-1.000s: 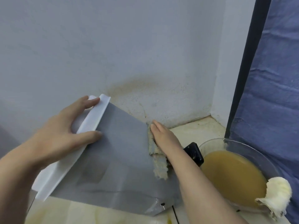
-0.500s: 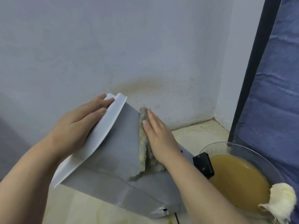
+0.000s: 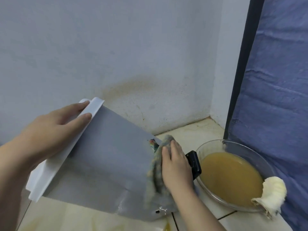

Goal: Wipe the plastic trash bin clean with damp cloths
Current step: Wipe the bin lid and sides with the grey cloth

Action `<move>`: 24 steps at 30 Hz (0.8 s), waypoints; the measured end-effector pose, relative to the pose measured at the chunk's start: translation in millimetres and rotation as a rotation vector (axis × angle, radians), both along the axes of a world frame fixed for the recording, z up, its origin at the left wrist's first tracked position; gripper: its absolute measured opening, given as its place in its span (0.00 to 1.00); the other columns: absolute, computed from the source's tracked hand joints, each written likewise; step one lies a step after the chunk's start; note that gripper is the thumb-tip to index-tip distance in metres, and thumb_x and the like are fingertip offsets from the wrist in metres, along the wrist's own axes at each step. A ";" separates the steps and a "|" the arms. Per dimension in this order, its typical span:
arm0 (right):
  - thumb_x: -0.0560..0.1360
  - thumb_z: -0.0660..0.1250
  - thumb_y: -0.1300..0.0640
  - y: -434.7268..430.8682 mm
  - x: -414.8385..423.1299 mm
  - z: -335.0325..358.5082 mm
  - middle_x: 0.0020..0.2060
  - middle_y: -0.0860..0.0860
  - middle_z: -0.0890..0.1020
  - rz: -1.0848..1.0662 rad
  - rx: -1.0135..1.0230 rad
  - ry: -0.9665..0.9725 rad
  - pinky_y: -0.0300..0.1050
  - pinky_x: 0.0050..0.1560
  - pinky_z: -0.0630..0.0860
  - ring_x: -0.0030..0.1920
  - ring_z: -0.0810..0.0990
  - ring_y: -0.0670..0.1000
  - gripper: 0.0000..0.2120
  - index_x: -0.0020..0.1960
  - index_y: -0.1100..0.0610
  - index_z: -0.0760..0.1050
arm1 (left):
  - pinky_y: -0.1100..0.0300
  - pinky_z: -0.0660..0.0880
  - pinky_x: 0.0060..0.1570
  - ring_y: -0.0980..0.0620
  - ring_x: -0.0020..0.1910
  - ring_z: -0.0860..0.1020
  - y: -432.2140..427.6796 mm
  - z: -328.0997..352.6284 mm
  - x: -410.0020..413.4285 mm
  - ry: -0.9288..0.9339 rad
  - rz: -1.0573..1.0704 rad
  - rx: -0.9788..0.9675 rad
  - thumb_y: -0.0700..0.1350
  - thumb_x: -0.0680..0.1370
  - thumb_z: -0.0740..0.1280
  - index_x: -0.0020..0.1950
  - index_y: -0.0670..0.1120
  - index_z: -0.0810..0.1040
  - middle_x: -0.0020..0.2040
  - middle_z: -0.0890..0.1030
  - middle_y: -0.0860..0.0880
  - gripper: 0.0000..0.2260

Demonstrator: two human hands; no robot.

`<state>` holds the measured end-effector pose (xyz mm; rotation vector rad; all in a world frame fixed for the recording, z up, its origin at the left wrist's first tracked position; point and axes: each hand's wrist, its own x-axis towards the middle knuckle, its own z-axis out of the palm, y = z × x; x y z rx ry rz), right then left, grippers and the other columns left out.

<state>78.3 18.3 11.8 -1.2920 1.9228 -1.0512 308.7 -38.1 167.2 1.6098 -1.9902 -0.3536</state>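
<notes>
The left grip [image 3: 55, 129] is a bare hand, and the left forearm [image 3: 10, 172] behind it is bare all the way to the picture's edge. The right grip [image 3: 175, 165] and right forearm [image 3: 196, 212] are bare likewise, uncovered from fingertips to the lower border. The fingers [image 3: 78, 119] are smooth and fairly slim, ending in short, rounded nails [image 3: 87, 116] that look plain, though the soft focus makes that hard to confirm. The wide lens makes the left forearm look broad near the corner. Knuckles show as low ridges on the right grip.

bowl [image 3: 241, 147] beside bin [image 3: 106, 157], wall [image 3: 116, 47] behind, left seemingly open
</notes>
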 end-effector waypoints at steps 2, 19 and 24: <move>0.82 0.44 0.46 -7.2 1.5 9.2 0.77 0.47 0.50 0.010 0.078 0.029 0.45 0.75 0.45 0.76 0.46 0.45 0.26 0.77 0.53 0.46 | 0.49 0.69 0.64 0.59 0.63 0.73 4.1 -0.4 -0.9 0.006 -0.010 -0.016 0.77 0.64 0.56 0.59 0.79 0.65 0.58 0.70 0.79 0.23; 0.79 0.51 0.41 -23.8 0.2 19.6 0.75 0.46 0.59 0.073 -0.115 -0.020 0.48 0.74 0.52 0.74 0.56 0.49 0.28 0.76 0.49 0.53 | 0.56 0.65 0.60 0.54 0.67 0.69 31.4 7.4 -36.5 -0.064 -0.053 -0.040 0.66 0.68 0.53 0.66 0.69 0.65 0.67 0.70 0.65 0.26; 0.79 0.59 0.59 -5.3 -4.5 29.5 0.64 0.42 0.73 0.216 -0.483 -0.151 0.23 0.59 0.62 0.63 0.68 0.37 0.18 0.68 0.48 0.71 | 0.48 0.68 0.65 0.52 0.67 0.71 29.3 10.3 -16.5 -0.094 0.057 -0.012 0.75 0.66 0.53 0.59 0.80 0.62 0.66 0.70 0.68 0.22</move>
